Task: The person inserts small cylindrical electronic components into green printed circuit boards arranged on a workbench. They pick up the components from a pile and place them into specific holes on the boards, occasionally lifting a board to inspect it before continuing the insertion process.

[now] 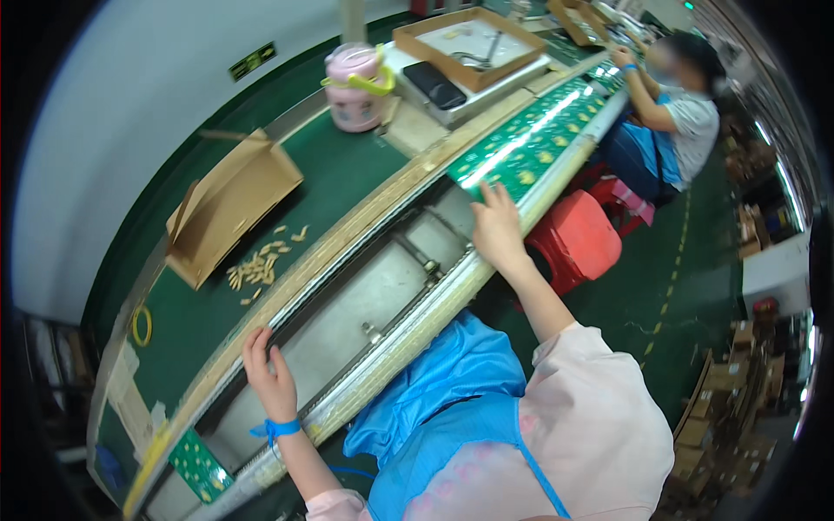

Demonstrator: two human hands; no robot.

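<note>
A green printed panel with small yellow shapes and a glossy streak of light lies on the long narrow track in front of me. My right hand reaches to its near end, fingers stretched out and fingertips touching that edge. Between my two hands the track's inside is exposed, with grey metal and fittings. My left hand, wearing a blue wristband, rests at the track's far rail with fingers apart and nothing visible in them. Below it, at the lower left, lies a smaller piece of green patterned panel.
Beyond the track stand an open cardboard box, a scatter of small tan pieces, a pink lidded jug and a dark phone. A red stool is at the right. Farther along, another person works at the track.
</note>
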